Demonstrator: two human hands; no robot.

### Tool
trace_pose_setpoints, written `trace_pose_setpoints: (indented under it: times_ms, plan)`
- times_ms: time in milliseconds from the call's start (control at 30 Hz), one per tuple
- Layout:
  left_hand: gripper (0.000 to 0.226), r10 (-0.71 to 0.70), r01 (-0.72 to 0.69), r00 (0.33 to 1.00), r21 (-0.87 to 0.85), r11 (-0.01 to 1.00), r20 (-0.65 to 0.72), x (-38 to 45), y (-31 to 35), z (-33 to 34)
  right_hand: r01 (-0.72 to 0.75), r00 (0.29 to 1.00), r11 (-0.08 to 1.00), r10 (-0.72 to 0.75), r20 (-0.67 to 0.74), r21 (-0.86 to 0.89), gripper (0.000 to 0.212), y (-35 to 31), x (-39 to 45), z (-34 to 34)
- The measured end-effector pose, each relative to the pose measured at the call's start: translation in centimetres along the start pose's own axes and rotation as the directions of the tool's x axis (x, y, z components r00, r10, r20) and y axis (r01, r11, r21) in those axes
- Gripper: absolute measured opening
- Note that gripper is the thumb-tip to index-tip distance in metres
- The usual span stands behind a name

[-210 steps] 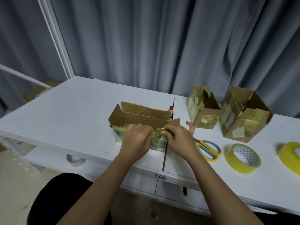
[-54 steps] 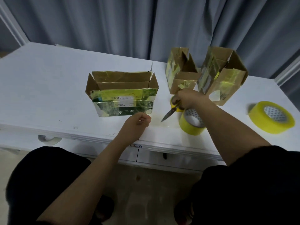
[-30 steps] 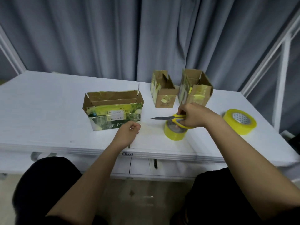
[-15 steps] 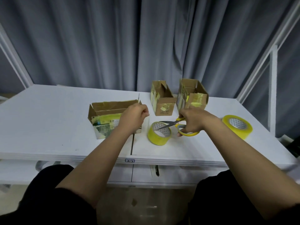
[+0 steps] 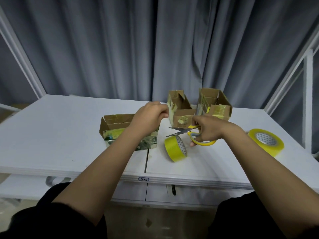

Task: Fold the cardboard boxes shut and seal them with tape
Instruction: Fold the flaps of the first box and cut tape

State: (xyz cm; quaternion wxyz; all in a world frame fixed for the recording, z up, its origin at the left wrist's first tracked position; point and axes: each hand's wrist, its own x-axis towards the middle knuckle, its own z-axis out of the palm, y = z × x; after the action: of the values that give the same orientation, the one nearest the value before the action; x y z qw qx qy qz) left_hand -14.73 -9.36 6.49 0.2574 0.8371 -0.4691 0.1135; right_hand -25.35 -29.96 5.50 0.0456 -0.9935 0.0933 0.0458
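Since the previous frame our left hand [image 5: 151,116] rose, pinched presumably on tape from the roll [image 5: 175,148] on the bench [image 5: 51,135]; right hand [image 5: 206,130] gripped open scissors [image 5: 183,132]. Box [image 5: 119,128] unsealed; next: cut the strip

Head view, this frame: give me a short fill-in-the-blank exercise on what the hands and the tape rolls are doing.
1. The right hand holds a pair of ____ with yellow handles.
2. The blades are ____, pointing toward the left hand.
3. The number of yellow tape rolls on the table is ____.
4. The near tape roll stands on its ____, while the far tape roll lies by the table's right edge.

Missing words: scissors; open; two; edge
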Motion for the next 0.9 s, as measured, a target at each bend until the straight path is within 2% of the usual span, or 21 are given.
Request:
trace_pose_setpoints:
  times_ms: [133, 333, 467, 667, 767, 900]
  plan:
    - [0.012, 0.011, -0.011, 1.0, 0.021, 1.0, -0.008, 0.3, 0.1, 0.1, 0.029, 0.999, 0.998, -0.031, 0.027, 0.063, 0.07, -0.6, 0.3, 0.2]
    - [0.012, 0.003, -0.003, 1.0, 0.021, 1.0, -0.004, 0.3, 0.0, -0.1, 0.054, 0.997, 0.996, -0.057, 0.042, 0.065, 0.061, -0.9, 0.8, -0.2]
    - [0.012, -0.008, 0.009, 1.0, 0.028, 1.0, -0.006, 0.1, -0.4, -0.2, 0.051, 0.999, 0.998, -0.052, -0.015, -0.027, 0.043, -0.8, 1.0, -0.1]
    - [0.013, -0.055, 0.056, 0.998, 0.022, 0.998, -0.026, -0.2, -1.2, 0.1, 0.069, 0.997, 0.992, -0.072, -0.024, -0.101, 0.053, -1.4, 1.2, -0.1]
    - [0.014, -0.105, 0.11, 0.988, 0.039, 0.993, -0.114, -0.5, -1.6, 0.0, 0.071, 0.997, 0.99, -0.075, -0.029, -0.122, 0.049, -1.7, 1.4, 0.0]
    - [0.015, -0.23, 0.211, 0.913, -0.092, 0.973, -0.338, -1.4, -2.3, -0.4, 0.061, 0.995, 0.979, -0.075, -0.064, -0.196, 0.038, -2.4, 1.6, 0.7]
